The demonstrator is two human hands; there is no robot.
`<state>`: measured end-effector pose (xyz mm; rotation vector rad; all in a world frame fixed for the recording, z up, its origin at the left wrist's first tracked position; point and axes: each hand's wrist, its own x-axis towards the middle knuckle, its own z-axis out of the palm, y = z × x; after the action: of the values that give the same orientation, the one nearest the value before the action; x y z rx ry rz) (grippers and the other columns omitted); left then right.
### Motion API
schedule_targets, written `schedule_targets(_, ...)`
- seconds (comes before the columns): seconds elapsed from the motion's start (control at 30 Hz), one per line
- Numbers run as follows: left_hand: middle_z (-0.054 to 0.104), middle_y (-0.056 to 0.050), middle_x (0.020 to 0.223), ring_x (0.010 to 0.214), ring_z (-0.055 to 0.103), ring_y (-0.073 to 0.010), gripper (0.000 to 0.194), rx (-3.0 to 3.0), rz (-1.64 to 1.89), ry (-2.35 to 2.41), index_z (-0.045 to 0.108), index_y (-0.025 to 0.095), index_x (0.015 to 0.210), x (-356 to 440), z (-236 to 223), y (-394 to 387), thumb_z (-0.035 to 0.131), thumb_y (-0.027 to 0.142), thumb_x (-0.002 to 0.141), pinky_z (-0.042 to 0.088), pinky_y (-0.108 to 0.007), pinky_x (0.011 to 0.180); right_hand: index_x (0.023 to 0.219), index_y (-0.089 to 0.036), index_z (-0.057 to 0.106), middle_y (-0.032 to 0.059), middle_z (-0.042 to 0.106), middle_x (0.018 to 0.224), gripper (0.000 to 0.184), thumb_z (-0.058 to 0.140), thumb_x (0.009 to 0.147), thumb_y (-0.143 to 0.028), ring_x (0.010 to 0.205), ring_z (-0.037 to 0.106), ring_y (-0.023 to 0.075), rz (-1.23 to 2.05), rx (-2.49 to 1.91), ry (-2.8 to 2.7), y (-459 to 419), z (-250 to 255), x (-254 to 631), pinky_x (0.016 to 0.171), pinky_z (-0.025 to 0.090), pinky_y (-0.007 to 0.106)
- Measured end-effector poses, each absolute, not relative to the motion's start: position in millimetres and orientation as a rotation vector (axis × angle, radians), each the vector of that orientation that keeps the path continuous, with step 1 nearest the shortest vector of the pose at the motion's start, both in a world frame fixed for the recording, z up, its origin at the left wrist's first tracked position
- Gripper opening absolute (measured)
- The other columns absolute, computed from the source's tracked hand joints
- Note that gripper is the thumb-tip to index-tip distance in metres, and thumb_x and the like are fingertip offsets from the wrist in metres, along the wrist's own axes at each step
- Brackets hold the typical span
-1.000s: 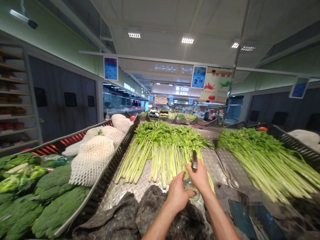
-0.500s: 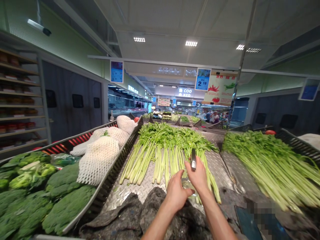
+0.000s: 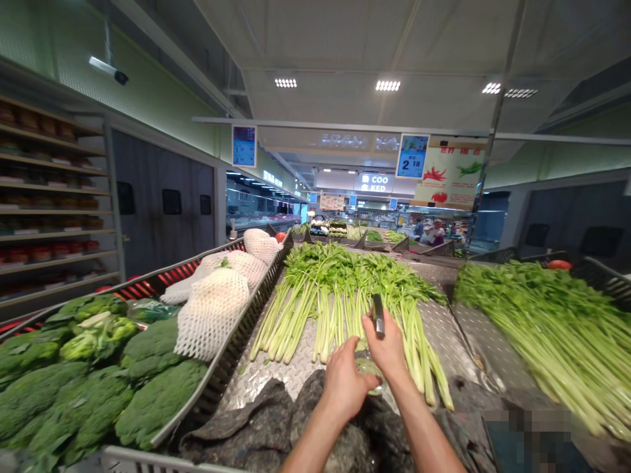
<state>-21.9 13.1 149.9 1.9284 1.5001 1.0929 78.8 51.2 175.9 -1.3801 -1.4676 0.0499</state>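
My right hand (image 3: 387, 345) is closed around a short dark bar with a metallic lower end (image 3: 378, 316); its kind is unclear. Left of it, my left hand (image 3: 345, 378) curls with its thumb by a clear, round-looking item (image 3: 368, 373), partly hidden between the hands. It seems to grip this item. Both hands are over the front of a metal display shelf (image 3: 290, 378), close to the stalk ends of the celery (image 3: 328, 315). Several celery bunches lie side by side, leaves toward the back. Beneath my forearms is a crumpled dark grey cloth (image 3: 256, 424).
On the left, a black crate (image 3: 231, 341) holds broccoli (image 3: 162, 401) and white foam-netted produce (image 3: 214, 309). A mirror panel on the right reflects celery (image 3: 532, 328). A dark flat panel (image 3: 513, 447), partly pixelated, is at lower right. Price signs (image 3: 412, 156) hang above.
The view has turned slightly left, so the shelf and crate appear farther right. My hands have shifted slightly left relative to the celery, with their grips much the same.
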Motion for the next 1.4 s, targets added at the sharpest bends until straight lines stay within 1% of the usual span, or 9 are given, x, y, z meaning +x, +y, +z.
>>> schedule_targets(0.13, 0.049, -0.008, 0.113, 0.105, 0.042, -0.0227, 0.07, 1.935, 1.128, 1.5, 0.041, 0.013, 0.115, -27.8, 152.6, 12.0, 0.062, 0.029, 0.05, 0.031, -0.029, 0.089, 0.082, -0.017, 0.051, 0.0054, 0.056, 0.073, 0.034, 0.04, 0.069, -0.046, 0.07, 0.052, 0.0183, 0.013, -1.334, -1.472, 51.6, 178.4, 71.8, 0.063, 0.038, 0.029)
schedule_targets(0.27, 0.049, -0.008, 0.112, 0.103, 0.043, -0.0221, 0.069, 1.929, 1.167, 1.517, 0.041, 0.014, 0.114, -32.2, 155.2, 12.3, 0.062, 0.029, 0.05, 0.032, -0.029, 0.089, 0.084, -0.016, 0.051, 0.0061, 0.056, 0.076, 0.035, 0.04, 0.07, -0.046, 0.071, 0.052, 0.018, 0.0, -1.304, -1.473, 51.6, 181.3, 66.4, 0.064, 0.038, 0.029)
schedule_targets(0.47, 0.049, -0.008, 0.111, 0.102, 0.043, -0.0221, 0.07, 1.914, 1.129, 1.57, 0.04, 0.014, 0.115, -37.7, 155.3, 10.8, 0.063, 0.029, 0.05, 0.032, -0.029, 0.088, 0.078, -0.018, 0.052, 0.004, 0.056, 0.068, 0.03, 0.04, 0.071, -0.044, 0.065, 0.052, 0.0174, 0.065, -1.326, -1.467, 53.8, 181.0, 58.4, 0.059, 0.038, 0.028)
schedule_targets(0.6, 0.049, -0.008, 0.112, 0.102, 0.044, -0.0219, 0.07, 1.905, 1.104, 1.587, 0.041, 0.013, 0.115, -42.9, 152.4, 10.6, 0.063, 0.027, 0.049, 0.032, -0.029, 0.088, 0.08, -0.018, 0.051, 0.0038, 0.056, 0.069, 0.03, 0.04, 0.071, -0.044, 0.065, 0.053, 0.0171, 0.095, -1.365, -1.499, 55.1, 178.6, 53.0, 0.059, 0.038, 0.027)
schedule_targets(0.8, 0.05, -0.008, 0.11, 0.101, 0.044, -0.0221, 0.07, 1.909, 1.139, 1.59, 0.041, 0.013, 0.114, -52.6, 147.9, 13.0, 0.063, 0.03, 0.05, 0.032, -0.029, 0.087, 0.085, -0.016, 0.051, 0.005, 0.056, 0.073, 0.034, 0.038, 0.071, -0.045, 0.068, 0.052, 0.0171, 0.051, -1.324, -1.547, 53.9, 179.1, 42.6, 0.06, 0.038, 0.027)
schedule_targets(0.97, 0.051, -0.007, 0.107, 0.1, 0.045, -0.0227, 0.068, 1.933, 1.14, 1.644, 0.042, 0.016, 0.112, -61.6, 149.2, 12.0, 0.064, 0.029, 0.049, 0.033, -0.03, 0.086, 0.077, -0.018, 0.05, 0.0038, 0.056, 0.07, 0.027, 0.038, 0.073, -0.042, 0.067, 0.052, 0.017, 0.067, -1.299, -1.557, 54.1, 181.1, 32.1, 0.06, 0.037, 0.027)
schedule_targets(1.07, 0.051, -0.007, 0.11, 0.101, 0.044, -0.0223, 0.067, 1.929, 1.148, 1.641, 0.042, 0.015, 0.112, -67.1, 149.5, 11.1, 0.063, 0.028, 0.05, 0.033, -0.03, 0.086, 0.076, -0.018, 0.05, 0.0033, 0.056, 0.068, 0.028, 0.037, 0.072, -0.043, 0.064, 0.052, 0.0164, 0.084, -1.291, -1.571, 55.5, 180.1, 26.1, 0.058, 0.037, 0.027)
schedule_targets(1.2, 0.052, -0.007, 0.108, 0.099, 0.046, -0.0223, 0.069, 1.912, 1.159, 1.648, 0.041, 0.014, 0.113, -74.7, 148.3, 10.9, 0.064, 0.029, 0.049, 0.034, -0.029, 0.085, 0.081, -0.017, 0.051, 0.004, 0.056, 0.071, 0.032, 0.037, 0.072, -0.045, 0.067, 0.051, 0.0167, 0.071, -1.249, -1.611, 55.4, 178.5, 18.4, 0.059, 0.037, 0.027)
schedule_targets(1.4, 0.052, -0.007, 0.106, 0.098, 0.047, -0.0222, 0.07, 1.892, 1.177, 1.675, 0.04, 0.015, 0.113, -84.9, 149.9, 8.5, 0.065, 0.029, 0.049, 0.034, -0.03, 0.085, 0.086, -0.016, 0.052, 0.0052, 0.056, 0.075, 0.032, 0.039, 0.072, -0.042, 0.071, 0.051, 0.0171, 0.06, -1.19, -1.642, 54.5, 179.0, 8.0, 0.062, 0.038, 0.028)
